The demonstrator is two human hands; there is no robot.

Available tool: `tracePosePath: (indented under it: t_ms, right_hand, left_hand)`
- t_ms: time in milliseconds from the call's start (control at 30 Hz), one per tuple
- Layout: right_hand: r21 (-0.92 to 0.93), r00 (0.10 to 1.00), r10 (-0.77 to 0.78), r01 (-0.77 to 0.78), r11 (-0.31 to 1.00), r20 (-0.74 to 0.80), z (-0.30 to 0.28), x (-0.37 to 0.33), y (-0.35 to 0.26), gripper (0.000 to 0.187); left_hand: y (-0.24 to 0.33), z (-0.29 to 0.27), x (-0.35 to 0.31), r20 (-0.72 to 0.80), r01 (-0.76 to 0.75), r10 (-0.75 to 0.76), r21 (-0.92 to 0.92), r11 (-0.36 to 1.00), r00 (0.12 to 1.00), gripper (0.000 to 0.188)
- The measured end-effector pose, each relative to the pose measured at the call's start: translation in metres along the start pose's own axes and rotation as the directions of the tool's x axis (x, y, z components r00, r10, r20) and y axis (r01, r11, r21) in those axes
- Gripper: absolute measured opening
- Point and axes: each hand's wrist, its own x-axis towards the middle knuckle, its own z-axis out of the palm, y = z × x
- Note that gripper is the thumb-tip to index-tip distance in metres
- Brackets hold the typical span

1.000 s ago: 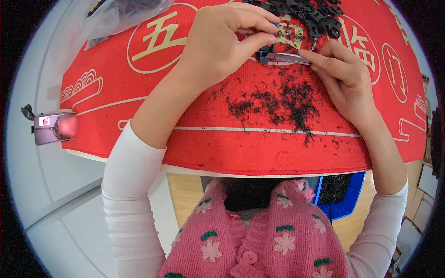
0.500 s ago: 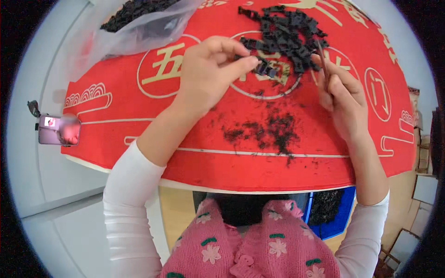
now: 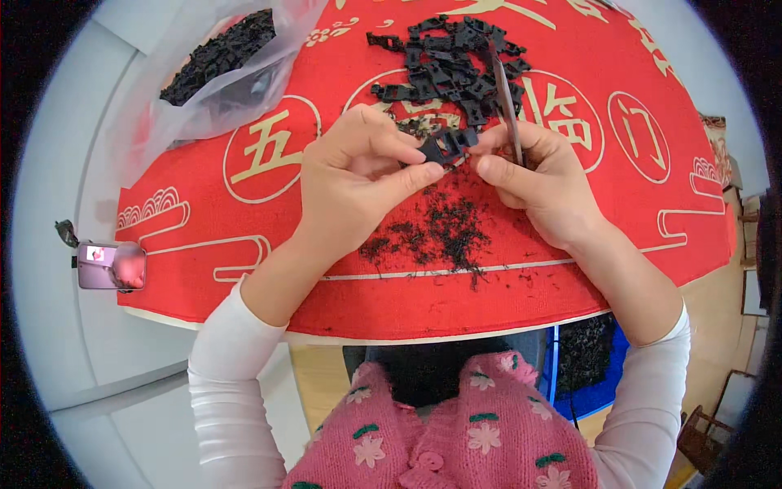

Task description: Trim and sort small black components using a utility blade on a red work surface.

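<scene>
Heap of black parts (image 3: 460, 69) rests on a red cloth (image 3: 570, 295). Left hand (image 3: 350, 181) pinches a small black part (image 3: 448, 146) between thumb and fingers, on the heap's near side. Right hand (image 3: 546, 181), to the heap's near right, is closed on a slim tool (image 3: 507, 96); its contact with the part cannot be told. Dark trimmings (image 3: 454, 232) lie nearer the wearer than the heap, a translucent bag (image 3: 204, 122) to its left
</scene>
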Motion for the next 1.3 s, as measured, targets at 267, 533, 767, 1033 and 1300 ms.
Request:
tracePosePath:
  t_ms: [267,533,767,1033,1300]
  right_hand:
    - [-0.034,0.999,-0.013,0.012,0.999,-0.034,0.001,-0.001,0.000,0.009]
    - [0.054,0.999,-0.013,0.011,0.998,0.032,-0.005,0.002,0.001,0.007]
    - [-0.133,0.972,-0.214,0.226,0.965,0.100,-0.004,0.003,0.013,0.006]
    - [0.243,0.997,0.055,-0.065,0.968,0.047,-0.004,0.003,-0.002,0.011]
    - [0.219,1.000,-0.007,0.003,0.976,0.016,-0.005,0.006,0.001,0.016]
  left_hand:
    - [0.000,0.002,-0.001,0.155,-0.235,0.191,0.353,0.905,0.969,0.015]
    - [0.003,0.004,-0.003,0.208,-0.319,0.247,0.491,0.811,0.947,0.017]
    - [0.008,0.004,-0.005,0.293,-0.370,0.239,0.566,0.737,0.926,0.016]
    - [0.009,0.003,-0.010,0.093,0.069,-0.097,0.269,0.961,0.991,0.014]
    - [0.013,-0.001,-0.005,0.104,0.439,-0.431,-0.082,0.895,0.897,0.014]
